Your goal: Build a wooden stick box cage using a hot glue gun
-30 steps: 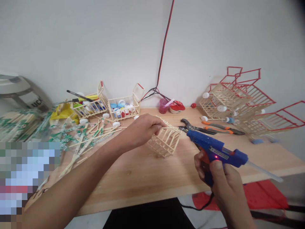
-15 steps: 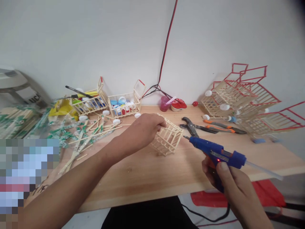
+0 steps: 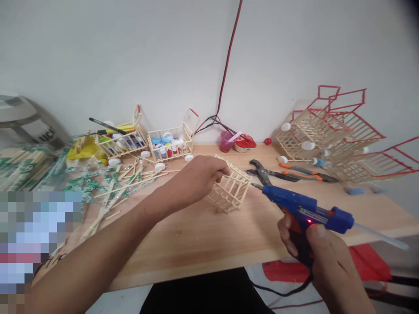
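A small basket of pale wooden sticks (image 3: 231,187) rests tilted on the wooden table (image 3: 196,235). My left hand (image 3: 196,176) is closed on its upper left edge, fingers pinching a stick. My right hand (image 3: 314,248) is wrapped round the grip of a blue hot glue gun (image 3: 304,210), whose red light glows. The gun's nozzle points left and sits just right of the basket, a little apart from it. A clear glue stick juts out of the gun's back.
Pliers (image 3: 262,172) and orange-handled cutters (image 3: 304,174) lie behind the gun. Loose sticks and green wrappers (image 3: 111,187) cover the left side. Two stick carts with bottle caps (image 3: 170,141) stand by the wall; red-trimmed stick carts (image 3: 330,131) are stacked at right. A red cable (image 3: 229,65) hangs down the wall.
The glue gun's nozzle has drawn back from the basket's top edge, dropping lower and to the right. My left hand keeps its hold on the basket, which has tilted slightly.
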### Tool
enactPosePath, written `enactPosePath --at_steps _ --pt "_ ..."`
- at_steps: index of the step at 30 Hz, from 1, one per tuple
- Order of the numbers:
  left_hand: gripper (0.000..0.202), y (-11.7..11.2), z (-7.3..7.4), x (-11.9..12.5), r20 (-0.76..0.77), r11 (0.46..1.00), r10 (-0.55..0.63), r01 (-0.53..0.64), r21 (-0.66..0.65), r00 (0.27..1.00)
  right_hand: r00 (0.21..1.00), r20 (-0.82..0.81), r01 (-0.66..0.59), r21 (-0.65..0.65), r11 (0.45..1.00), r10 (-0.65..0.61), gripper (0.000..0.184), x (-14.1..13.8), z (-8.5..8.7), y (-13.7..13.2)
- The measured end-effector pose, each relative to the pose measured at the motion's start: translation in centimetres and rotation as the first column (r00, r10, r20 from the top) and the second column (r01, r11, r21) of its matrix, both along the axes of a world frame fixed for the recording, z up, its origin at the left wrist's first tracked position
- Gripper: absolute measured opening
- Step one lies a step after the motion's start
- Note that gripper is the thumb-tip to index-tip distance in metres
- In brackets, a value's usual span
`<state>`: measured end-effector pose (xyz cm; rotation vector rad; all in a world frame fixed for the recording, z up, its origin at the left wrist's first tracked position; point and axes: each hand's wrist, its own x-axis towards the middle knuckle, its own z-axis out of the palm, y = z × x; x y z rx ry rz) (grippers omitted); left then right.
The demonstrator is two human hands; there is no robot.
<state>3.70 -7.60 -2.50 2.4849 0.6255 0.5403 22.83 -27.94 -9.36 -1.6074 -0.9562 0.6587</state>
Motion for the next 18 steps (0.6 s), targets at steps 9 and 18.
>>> enactPosePath --at_steps 9,18 --pt "0.021 0.7 0.6 0.0 0.057 0.964 -0.077 0.089 -0.251 0.995 0.91 -0.408 -0.032 0.119 0.992 0.078 0.054 -1.0 1.2 0.7" --pt "0.018 0.6 0.7 0.0 0.075 0.953 -0.049 0.07 -0.295 0.996 0.901 -0.424 -0.042 0.125 0.991 0.092 0.053 -1.4 1.5 0.6"
